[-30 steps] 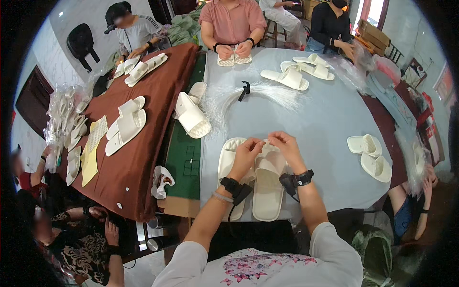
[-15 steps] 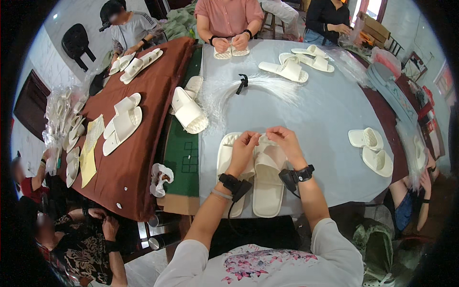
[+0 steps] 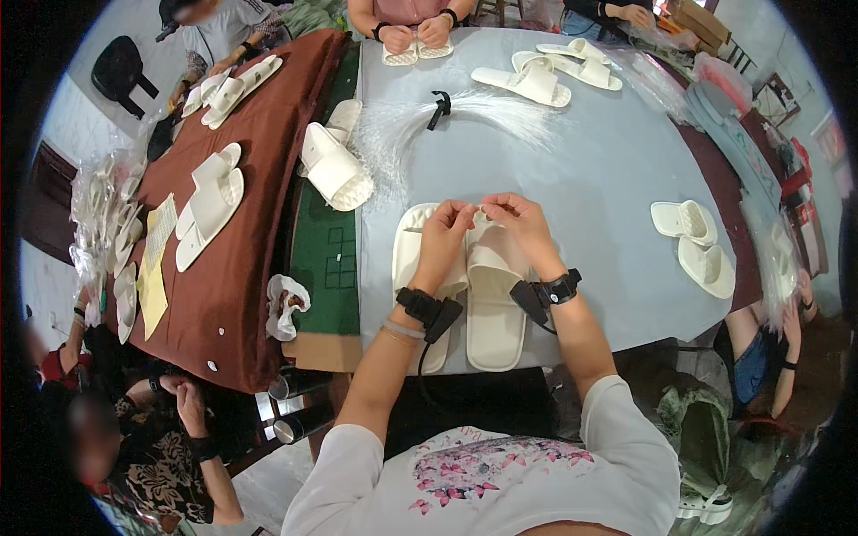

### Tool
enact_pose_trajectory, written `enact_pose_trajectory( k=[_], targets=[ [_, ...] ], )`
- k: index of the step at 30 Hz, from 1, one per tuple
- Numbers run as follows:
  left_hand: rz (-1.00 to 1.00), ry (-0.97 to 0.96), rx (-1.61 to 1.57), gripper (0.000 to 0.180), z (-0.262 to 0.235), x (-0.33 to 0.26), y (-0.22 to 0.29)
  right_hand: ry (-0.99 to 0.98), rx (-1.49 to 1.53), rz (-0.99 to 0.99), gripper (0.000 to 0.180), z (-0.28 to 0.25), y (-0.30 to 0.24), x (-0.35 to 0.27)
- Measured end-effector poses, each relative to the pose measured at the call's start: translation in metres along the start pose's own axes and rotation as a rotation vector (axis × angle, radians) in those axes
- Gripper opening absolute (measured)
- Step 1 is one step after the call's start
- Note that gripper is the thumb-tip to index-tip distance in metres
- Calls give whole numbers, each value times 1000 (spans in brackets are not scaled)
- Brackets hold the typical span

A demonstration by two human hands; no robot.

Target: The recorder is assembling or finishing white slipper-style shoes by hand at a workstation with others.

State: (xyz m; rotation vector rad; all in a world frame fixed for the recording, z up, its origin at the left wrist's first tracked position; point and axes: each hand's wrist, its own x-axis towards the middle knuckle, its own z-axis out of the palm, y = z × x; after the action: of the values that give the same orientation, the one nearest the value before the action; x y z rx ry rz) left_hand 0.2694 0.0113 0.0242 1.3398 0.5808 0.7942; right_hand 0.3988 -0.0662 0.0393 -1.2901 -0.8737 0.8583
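A pair of cream slippers lies in front of me on the pale grey table cover, toes pointing away. Over the toe end of the left slipper, my left hand has thumb and fingertips pinched together. My right hand is pinched the same way above the right slipper's toe, its fingertips almost meeting the left ones. Whatever lies between the fingertips is too small to make out. Beyond my hands a curved bundle of clear plastic strands is bound by a black tie.
More cream slippers lie on the left, at the far right and at the right edge. A brown-covered table adjoins on the left, with a yellow sheet. Across from me a co-worker's hands work over slippers.
The whole scene sits higher in the picture as the view has tilted down. Both my hands keep their pinch over the slippers' toe ends, with only slight finger movement.
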Motion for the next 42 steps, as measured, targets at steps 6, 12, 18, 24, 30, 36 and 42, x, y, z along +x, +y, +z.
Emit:
enact_pose_trajectory(
  k=[6,12,18,24,30,36,42],
  targets=[
    [-5,-15,-22,15,-1,0,-2,2,-13,11,21,0,0,-2],
    [-25,-2,-9,15,0,-2,3,33,53,61,20,-1,0,-1],
    [-6,-27,-58,15,0,0,-2,84,54,-15,20,0,2,-1],
    [-8,-2,-50,14,0,0,-1,97,32,14,20,2,-2,-2],
    [0,-3,-65,15,3,0,-1,67,-8,-19,20,0,4,0],
    [-7,33,-47,15,0,0,0,70,8,-23,19,-1,8,1],
    [-24,34,-13,15,1,-1,-1,54,-29,41,19,4,2,-2]
  ],
)
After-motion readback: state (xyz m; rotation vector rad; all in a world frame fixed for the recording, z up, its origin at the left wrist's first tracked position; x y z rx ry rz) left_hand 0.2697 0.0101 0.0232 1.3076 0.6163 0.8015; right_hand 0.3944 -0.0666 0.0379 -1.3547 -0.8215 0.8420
